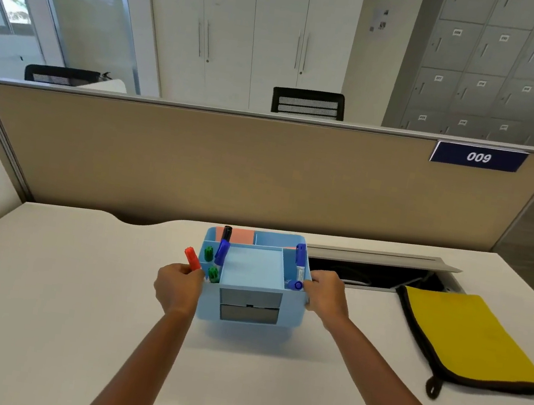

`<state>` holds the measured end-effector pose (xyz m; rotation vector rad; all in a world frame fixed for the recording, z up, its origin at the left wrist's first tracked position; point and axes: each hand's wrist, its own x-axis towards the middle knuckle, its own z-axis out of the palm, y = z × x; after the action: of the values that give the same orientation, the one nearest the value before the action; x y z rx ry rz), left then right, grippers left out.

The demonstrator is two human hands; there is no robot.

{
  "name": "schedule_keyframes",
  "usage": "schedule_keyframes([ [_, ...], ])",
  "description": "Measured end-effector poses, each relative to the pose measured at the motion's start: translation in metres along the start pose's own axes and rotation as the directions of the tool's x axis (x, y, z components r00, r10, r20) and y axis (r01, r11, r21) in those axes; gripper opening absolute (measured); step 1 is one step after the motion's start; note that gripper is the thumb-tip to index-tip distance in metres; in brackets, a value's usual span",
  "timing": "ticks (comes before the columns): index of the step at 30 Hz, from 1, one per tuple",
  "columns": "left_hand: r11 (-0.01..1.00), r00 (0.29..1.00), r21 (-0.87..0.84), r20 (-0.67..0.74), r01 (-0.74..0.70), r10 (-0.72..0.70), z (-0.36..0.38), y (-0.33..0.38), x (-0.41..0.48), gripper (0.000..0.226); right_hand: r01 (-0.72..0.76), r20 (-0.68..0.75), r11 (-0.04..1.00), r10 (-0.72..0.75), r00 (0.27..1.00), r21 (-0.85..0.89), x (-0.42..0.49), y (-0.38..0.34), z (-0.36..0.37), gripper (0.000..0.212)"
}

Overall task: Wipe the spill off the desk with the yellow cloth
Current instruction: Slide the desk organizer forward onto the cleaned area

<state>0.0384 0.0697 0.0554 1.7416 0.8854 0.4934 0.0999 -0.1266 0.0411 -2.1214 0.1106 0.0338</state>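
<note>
Both hands clasp a blue organiser (253, 287) at mid-bench: left hand (176, 287) at its 9 o'clock side, right hand (326, 294) at 3. The yellow cloth (470, 337) lies folded at 3 o'clock (soft, light, likely limp); pinch a bound edge. No spill shows.

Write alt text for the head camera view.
Two bare hands, left hand and right hand, grip the sides of a light blue desk organizer holding markers on a white desk. A folded yellow cloth lies untouched to the right.
</note>
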Motion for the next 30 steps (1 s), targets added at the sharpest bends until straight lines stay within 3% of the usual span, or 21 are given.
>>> schedule_keyframes([
  [10, 0.999, 0.991, -0.001, 0.123, 0.045, -0.045, 0.047, 0.002, -0.047, 0.021, -0.096, -0.075, 0.994, 0.092, 0.993, -0.049, -0.009, 0.042, -0.053, 0.022],
  [30, 0.999, 0.995, 0.022, 0.087, 0.036, -0.038, 0.062, -0.005, -0.056, 0.023, -0.09, -0.047, 0.996, 0.089, 0.995, -0.009, 0.002, 0.059, -0.049, 0.026],
])
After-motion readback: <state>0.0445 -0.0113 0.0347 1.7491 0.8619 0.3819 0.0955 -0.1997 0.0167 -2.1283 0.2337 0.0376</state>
